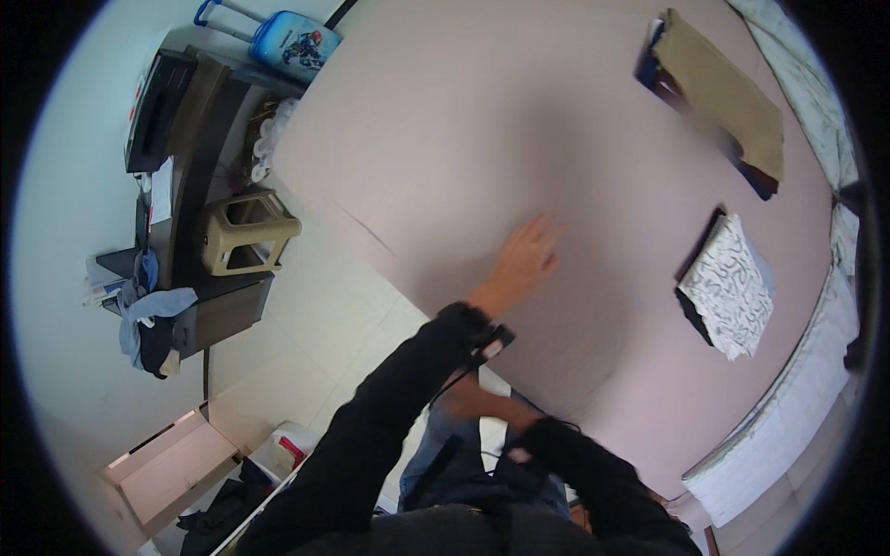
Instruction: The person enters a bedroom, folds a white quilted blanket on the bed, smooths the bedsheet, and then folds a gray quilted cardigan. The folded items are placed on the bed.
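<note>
My left hand point(527, 259) is stretched out over the pale pink bed sheet point(445, 148), fingers extended and somewhat blurred, with nothing in it. Whether it touches the sheet I cannot tell. A black sleeve covers that arm, and a small dark device with a cable point(496, 343) sits by the wrist. My right hand point(471, 398) crosses low in front of my body, just below the left forearm. Its fingers are blurred and partly hidden, so I cannot see whether they hold anything.
Folded trousers point(728, 88), tan on top, lie at the bed's far right. Nearer is a stack with a white patterned garment point(732, 287). To the left stand a beige plastic stool point(250, 232), a dark desk point(199, 139), a blue suitcase point(292, 44) and an open box point(176, 463).
</note>
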Demonstrator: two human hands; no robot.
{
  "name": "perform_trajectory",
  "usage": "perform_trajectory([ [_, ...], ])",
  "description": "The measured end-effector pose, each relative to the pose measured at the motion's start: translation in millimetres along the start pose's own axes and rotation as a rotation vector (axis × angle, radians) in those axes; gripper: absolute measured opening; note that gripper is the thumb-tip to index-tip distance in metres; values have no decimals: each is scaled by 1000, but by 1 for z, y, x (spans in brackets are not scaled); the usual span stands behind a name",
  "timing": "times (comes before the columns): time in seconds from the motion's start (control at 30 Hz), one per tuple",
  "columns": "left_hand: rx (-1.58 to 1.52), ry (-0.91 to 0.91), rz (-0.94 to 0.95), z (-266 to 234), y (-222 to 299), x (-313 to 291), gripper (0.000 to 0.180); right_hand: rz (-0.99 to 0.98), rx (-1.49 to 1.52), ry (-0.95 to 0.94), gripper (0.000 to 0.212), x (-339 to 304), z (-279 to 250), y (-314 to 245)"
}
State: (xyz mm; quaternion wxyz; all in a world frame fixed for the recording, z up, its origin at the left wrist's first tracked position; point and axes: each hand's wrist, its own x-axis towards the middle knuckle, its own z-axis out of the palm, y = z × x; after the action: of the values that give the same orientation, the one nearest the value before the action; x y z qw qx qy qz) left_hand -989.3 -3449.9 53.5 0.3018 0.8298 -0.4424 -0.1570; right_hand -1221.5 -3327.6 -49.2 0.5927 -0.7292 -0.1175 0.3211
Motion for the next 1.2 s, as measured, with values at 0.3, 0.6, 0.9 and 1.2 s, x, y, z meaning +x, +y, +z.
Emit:
perform_trajectory([
  [0.3,336,264,-521,-127,-322,-194,56,741,-1166,1854,30,-214,-352,57],
  [0.6,579,262,-379,-222,-349,-164,58,554,-1053,1414,50,140,-424,-22],
  [0.9,268,137,364,-107,-243,55,61,656,-896,1350,50,173,-425,-12],
  [1.2,740,190,-848,-361,-510,-47,44,726,-947,1325,55,180,-419,-20],
])
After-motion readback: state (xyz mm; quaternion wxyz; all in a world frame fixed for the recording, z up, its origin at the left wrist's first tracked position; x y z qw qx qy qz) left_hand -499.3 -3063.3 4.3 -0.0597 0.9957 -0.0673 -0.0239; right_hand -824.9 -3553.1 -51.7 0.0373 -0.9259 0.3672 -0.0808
